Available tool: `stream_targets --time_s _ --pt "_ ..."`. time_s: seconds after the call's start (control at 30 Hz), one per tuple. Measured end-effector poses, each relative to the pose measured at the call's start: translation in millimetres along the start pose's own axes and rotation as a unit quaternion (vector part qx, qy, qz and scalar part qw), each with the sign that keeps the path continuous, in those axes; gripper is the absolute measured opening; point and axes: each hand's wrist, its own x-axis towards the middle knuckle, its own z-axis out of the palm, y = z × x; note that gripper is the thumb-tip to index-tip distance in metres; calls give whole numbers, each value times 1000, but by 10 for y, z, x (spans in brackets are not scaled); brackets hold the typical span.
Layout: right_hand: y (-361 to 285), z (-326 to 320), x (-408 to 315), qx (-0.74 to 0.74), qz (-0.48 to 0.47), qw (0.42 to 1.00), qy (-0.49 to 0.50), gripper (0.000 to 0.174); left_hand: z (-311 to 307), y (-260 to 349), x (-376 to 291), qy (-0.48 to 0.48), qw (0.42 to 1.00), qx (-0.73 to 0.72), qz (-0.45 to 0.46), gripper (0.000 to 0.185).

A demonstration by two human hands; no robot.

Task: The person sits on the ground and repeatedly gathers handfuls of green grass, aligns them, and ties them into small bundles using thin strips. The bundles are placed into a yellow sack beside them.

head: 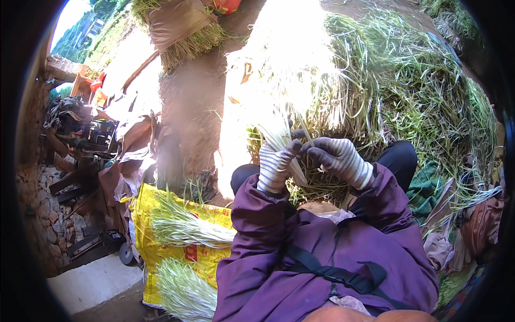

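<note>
My left hand [277, 164] wears a striped knit glove with dark fingertips and is closed around a bunch of pale, slender plant stalks [275, 133]. The lower ends of the bunch stick out below the palm. Close beside it, my right hand [340, 159], gloved alike, pinches a single stalk [304, 128] between thumb and fingers. Sunlight washes out the tops of the stalks. Both hands are above my knees, in front of a large heap of long green-leaved stalks [346, 92].
Two sorted bundles, an upper one [193, 227] and a lower one [185, 290], lie on a yellow printed sack [143, 241] to my left. A covered bundle [179, 26] stands farther off. Green cloth [426, 189] lies at right; clutter [96, 137] lines the stone wall at left.
</note>
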Motion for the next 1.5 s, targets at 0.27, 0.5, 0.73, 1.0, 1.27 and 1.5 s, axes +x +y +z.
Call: stream_targets --time_s 0.27,0.5,0.73,1.0,1.27,1.5 --pt "373 82 -23 -244 -5 966 -83 31 -12 -169 -81 70 997 -14 0 38" --pt "680 -18 -720 -198 132 929 -284 24 -137 -75 -56 88 987 -131 -37 53" --pt "601 -115 -38 -34 -32 998 29 49 -140 -100 -72 18 991 -91 -95 58" --pt "442 97 269 182 123 972 -82 24 -195 174 -290 63 987 -31 -143 29" --pt "193 -300 -51 79 60 995 -3 19 -176 345 -356 16 976 31 -215 27" --pt "381 -78 384 -206 -223 940 157 19 -160 402 -397 6 973 -27 -227 31"
